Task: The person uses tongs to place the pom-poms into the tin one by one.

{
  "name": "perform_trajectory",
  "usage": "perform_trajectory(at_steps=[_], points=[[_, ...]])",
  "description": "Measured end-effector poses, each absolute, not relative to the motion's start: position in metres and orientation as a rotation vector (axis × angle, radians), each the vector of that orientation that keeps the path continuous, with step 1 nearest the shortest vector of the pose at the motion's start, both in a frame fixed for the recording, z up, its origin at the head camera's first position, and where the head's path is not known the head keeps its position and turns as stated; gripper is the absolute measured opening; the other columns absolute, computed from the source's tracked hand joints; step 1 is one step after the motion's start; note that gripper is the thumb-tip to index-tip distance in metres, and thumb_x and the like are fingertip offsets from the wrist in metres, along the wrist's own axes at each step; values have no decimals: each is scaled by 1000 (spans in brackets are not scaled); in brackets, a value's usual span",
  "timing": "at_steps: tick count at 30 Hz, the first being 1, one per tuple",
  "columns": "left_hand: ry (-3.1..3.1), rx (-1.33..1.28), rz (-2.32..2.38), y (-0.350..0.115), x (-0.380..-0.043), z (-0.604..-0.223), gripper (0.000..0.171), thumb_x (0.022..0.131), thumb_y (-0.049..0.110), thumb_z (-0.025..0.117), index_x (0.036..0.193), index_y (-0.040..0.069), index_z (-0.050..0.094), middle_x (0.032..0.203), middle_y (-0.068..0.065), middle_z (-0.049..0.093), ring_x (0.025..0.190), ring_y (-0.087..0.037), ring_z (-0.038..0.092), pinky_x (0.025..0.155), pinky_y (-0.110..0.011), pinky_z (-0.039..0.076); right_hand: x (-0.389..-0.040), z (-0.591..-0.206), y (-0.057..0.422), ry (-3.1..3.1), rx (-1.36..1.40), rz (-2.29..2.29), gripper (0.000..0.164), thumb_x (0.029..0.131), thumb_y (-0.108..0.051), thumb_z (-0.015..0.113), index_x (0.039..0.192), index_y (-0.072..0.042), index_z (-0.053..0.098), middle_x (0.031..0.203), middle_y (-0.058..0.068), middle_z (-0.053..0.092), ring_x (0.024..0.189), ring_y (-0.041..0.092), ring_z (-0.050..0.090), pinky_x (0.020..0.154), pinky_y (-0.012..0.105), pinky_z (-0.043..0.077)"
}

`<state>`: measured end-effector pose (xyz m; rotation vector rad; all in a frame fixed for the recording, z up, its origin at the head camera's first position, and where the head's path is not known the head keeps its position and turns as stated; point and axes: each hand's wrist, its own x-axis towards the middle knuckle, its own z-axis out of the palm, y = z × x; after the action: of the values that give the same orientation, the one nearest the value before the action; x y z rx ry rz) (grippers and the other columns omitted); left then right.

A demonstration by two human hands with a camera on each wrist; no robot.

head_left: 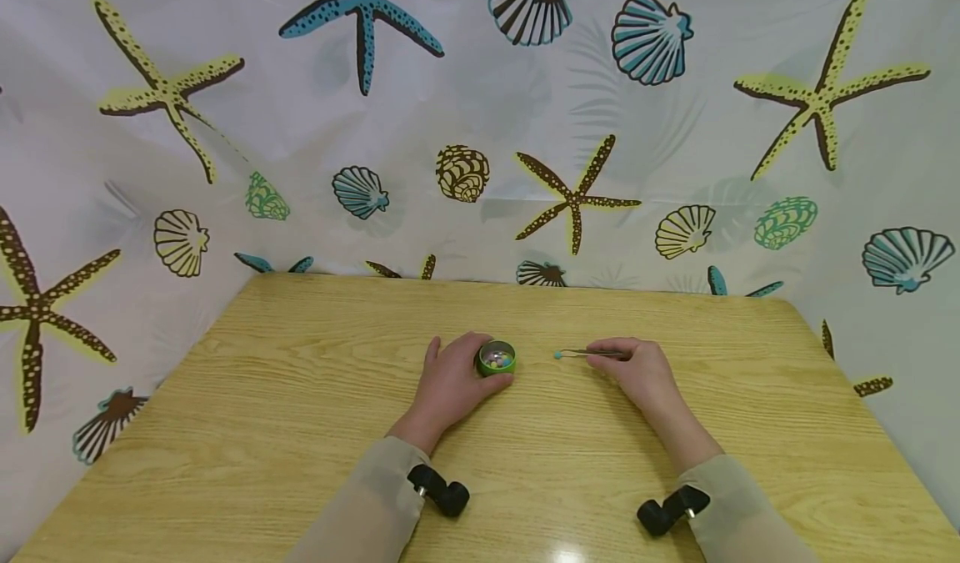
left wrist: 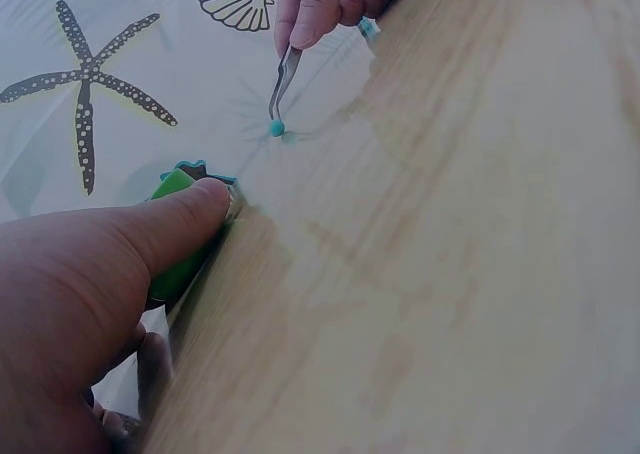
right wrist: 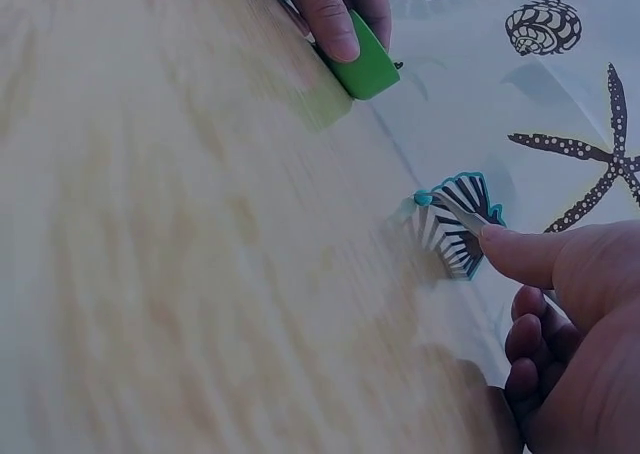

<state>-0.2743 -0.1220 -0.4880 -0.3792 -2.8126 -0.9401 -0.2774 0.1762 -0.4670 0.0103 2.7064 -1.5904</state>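
Observation:
My left hand (head_left: 452, 382) curls round a small green round container (head_left: 497, 371) on the wooden table, thumb on the near side. Several small coloured beads (head_left: 498, 361) lie inside it, in pink, yellow and blue. To the right, my right hand (head_left: 639, 371) pinches a pair of metal tweezers (head_left: 576, 351) that points left toward the container. At the tweezer tips sits a single turquoise bead (head_left: 557, 354), a short gap away from the container. The right wrist view shows this bead (right wrist: 423, 198) at the tips, close over the tabletop.
A pale wooden table (head_left: 300, 429) spreads under both hands. Behind it and along both sides hangs a white cloth (head_left: 420, 113) printed with starfish and shells. Each sleeve carries a black wrist mount, the left one (head_left: 442, 492) and the right one (head_left: 670, 511).

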Motion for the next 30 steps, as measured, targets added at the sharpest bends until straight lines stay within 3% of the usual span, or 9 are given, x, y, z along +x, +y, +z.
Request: perform_trajectory(at_steps=[30], points=[[-2804,-377,-924,-121,-274,-489,62,95,41,91,144,11,68,140,-7,72,134,-30,65,132,-68,11,-277,-468,176,2703,14,-1600,22,105,-21,80,123,-10,85,142,17,70,137,38,61,111,55,52]])
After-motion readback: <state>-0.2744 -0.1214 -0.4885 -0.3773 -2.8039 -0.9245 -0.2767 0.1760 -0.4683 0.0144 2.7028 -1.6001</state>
